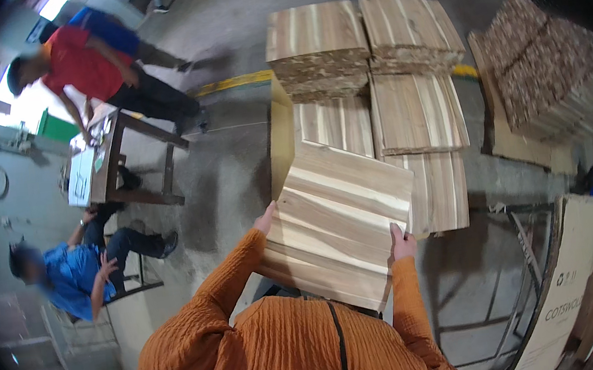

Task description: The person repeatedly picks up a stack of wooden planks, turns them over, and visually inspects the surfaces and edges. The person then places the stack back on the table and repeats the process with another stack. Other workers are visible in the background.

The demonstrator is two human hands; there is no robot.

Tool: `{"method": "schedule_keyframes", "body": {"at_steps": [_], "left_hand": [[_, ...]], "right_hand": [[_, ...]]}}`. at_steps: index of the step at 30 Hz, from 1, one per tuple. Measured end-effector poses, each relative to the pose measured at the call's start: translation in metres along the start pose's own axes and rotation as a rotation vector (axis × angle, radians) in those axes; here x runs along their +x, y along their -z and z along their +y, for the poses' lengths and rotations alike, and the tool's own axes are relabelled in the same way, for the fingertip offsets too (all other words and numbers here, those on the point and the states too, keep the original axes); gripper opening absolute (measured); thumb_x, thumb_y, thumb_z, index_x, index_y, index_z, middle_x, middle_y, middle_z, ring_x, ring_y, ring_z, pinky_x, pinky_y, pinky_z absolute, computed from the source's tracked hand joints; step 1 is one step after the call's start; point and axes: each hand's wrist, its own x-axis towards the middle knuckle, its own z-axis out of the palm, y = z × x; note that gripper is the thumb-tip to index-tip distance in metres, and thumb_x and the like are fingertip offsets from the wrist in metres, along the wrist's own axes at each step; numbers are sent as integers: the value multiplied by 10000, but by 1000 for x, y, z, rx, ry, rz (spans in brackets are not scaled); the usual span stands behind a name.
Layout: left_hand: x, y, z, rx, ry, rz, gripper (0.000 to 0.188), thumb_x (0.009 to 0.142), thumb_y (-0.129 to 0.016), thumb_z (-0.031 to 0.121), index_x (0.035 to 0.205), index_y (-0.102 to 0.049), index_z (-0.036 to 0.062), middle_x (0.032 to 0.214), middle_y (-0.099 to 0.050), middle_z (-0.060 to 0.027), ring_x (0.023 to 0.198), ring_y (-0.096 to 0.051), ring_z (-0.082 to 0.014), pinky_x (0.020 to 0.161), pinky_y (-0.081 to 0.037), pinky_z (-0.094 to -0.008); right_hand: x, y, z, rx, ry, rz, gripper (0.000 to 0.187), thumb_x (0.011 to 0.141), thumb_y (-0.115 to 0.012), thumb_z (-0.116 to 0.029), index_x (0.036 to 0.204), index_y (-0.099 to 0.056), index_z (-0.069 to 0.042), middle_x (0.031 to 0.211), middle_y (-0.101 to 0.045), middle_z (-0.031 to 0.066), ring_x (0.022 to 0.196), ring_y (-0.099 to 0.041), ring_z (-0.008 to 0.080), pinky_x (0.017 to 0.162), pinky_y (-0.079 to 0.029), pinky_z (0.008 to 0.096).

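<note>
Both hands full: left hand (266,219) and right hand (403,243) grip opposite edges of the striped wooden board (337,217), grain running hand to hand, right hand nearer the front board stack's (442,190) near-left corner.

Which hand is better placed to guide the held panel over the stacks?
Right hand, probably: it holds the wooden panel by its right edge, beside the nearest stack in view. The left hand, on the opposite edge, looks farther off.
</note>
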Motion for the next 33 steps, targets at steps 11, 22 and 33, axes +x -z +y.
{"method": "schedule_keyframes", "body": {"at_steps": [11,22,33], "left_hand": [[185,-14,105,184,-24,-151,975,728,-483,730,1217,-490,-114,1241,-514,-224,1183,-473,-281,1014,-319,-329],[417,-85,220,822,-265,-495,876,790,-397,725,1341,-414,43,1409,-336,-211,1319,-287,-330,1085,-218,-384],[541,-174,267,1011,-318,-697,848,791,-426,686,1363,-387,61,1396,-368,-200,1310,-316,-330,1049,-277,-419]], "right_hand": [[30,-122,16,515,-274,311,418,727,-745,-341,803,-564,28,751,-538,42,699,-492,149,680,-440,295],[84,-360,61,786,-257,856,411,820,-670,-189,646,-308,-103,679,-319,-37,633,-339,78,592,-375,237],[162,-443,87,730,-710,601,478,773,-665,-515,760,-468,-80,750,-482,3,677,-457,124,583,-392,263]]}}
